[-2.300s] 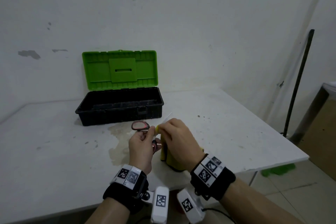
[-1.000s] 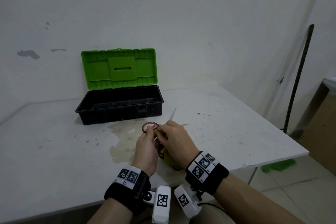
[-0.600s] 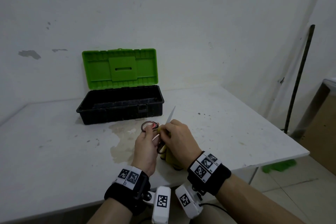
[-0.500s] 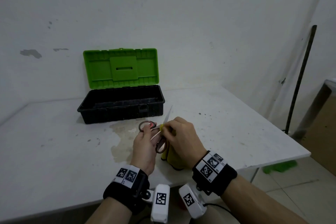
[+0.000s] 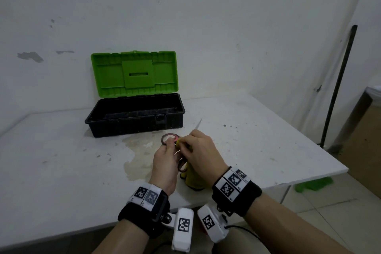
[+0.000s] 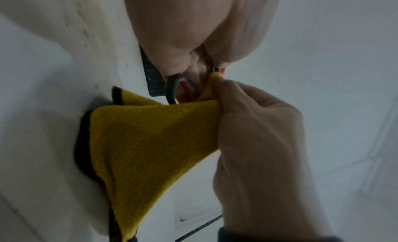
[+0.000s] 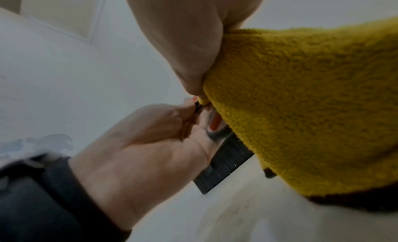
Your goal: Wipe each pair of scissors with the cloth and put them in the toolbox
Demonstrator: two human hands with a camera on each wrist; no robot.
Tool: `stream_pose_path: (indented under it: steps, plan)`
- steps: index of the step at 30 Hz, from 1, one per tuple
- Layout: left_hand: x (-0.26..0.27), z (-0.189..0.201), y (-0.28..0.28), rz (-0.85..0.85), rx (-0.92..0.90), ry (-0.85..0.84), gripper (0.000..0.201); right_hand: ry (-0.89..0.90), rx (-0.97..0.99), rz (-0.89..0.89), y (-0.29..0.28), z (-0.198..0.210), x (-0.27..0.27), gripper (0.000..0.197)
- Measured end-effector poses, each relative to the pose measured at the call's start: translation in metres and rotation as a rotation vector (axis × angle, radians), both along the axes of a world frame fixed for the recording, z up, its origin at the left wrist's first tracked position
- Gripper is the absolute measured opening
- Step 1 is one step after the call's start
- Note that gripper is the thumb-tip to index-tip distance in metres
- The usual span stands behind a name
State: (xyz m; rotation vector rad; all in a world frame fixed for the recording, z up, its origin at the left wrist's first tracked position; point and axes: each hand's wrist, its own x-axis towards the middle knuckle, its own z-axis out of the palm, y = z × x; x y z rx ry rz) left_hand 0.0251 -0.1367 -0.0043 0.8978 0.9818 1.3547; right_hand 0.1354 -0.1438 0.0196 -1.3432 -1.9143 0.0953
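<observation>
My left hand (image 5: 166,159) grips a pair of scissors (image 5: 170,137) by the grey-and-red handle loops (image 6: 180,90), above the white table's near edge. One blade tip (image 5: 198,124) points up and away toward the toolbox. My right hand (image 5: 201,150) pinches a yellow cloth (image 5: 193,179) around the blade close to the pivot; the cloth (image 6: 150,143) hangs down below both hands. In the right wrist view the cloth (image 7: 312,109) fills the right side. The toolbox (image 5: 136,117) stands open at the back, black base and green lid (image 5: 135,73) upright; its inside looks dark.
The white table (image 5: 61,171) has a brownish stain (image 5: 140,150) between the toolbox and my hands. A dark pole (image 5: 338,84) leans on the wall at the right. Something green (image 5: 313,184) lies on the floor past the table's right edge.
The scissor blades, spread apart a second ago, have come closer together. My right hand with the cloth has slid along the blade near the pivot. The left hand keeps its hold on the handles.
</observation>
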Motion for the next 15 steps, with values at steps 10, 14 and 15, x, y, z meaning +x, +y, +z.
stream_pose_path:
  steps: [10, 14, 15]
  plan:
    - [-0.006, 0.005, 0.002, 0.008, 0.013, 0.057, 0.038, 0.016, 0.006, 0.014, 0.002, 0.007, 0.009, 0.014]
    - [-0.004, 0.004, 0.000, -0.024, -0.008, 0.057, 0.037, -0.008, -0.029, -0.011, 0.004, 0.003, 0.012, 0.015]
    - [-0.004, 0.004, -0.001, -0.026, -0.011, 0.066, 0.037, 0.002, -0.026, -0.041, 0.006, 0.004, 0.015, 0.015]
